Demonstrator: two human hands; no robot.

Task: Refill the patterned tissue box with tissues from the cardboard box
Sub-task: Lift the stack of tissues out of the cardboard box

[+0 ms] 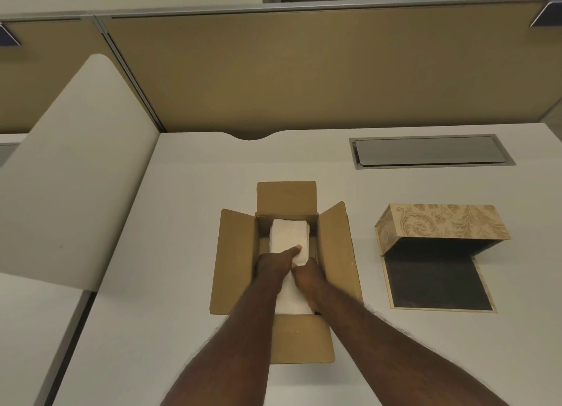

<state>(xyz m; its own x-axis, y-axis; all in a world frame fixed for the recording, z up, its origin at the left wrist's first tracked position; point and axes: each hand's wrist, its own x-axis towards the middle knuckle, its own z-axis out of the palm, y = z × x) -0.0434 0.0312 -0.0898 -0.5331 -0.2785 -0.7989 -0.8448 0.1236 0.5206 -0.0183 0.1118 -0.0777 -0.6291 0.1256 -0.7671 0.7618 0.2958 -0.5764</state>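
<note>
Reaching into the carton [237, 259], both hands are seen at the white tissues [289, 233] stacked inside it. All four flaps of the carton are folded outward, and it sits on the table [182, 192] at about 6 o'clock from the frame centre. The left hand [275, 265] is laid on top of the stack, thumb extended flat across the top sheet; its remaining fingers are curled down over the stack's left edge and are hidden, so a firm hold cannot be confirmed. The right hand [307, 276] is pressed against the stack at its right side, thumb raised toward the top sheet, other fingers hidden behind the tissues; whether the stack is gripped cannot be told. The stack is observed within the carton walls, its near end lying between the two wrists.

The tissue box [441, 223], patterned with a gold leaf motif, stands at 3 o'clock from the carton, well apart from it. It is open, its upper part tilted up and back, with a dark panel [435, 281] lying flat on the table toward 6 o'clock. A grey hatch [428, 151] is set into the table at 12 o'clock from the tissue box.
</note>
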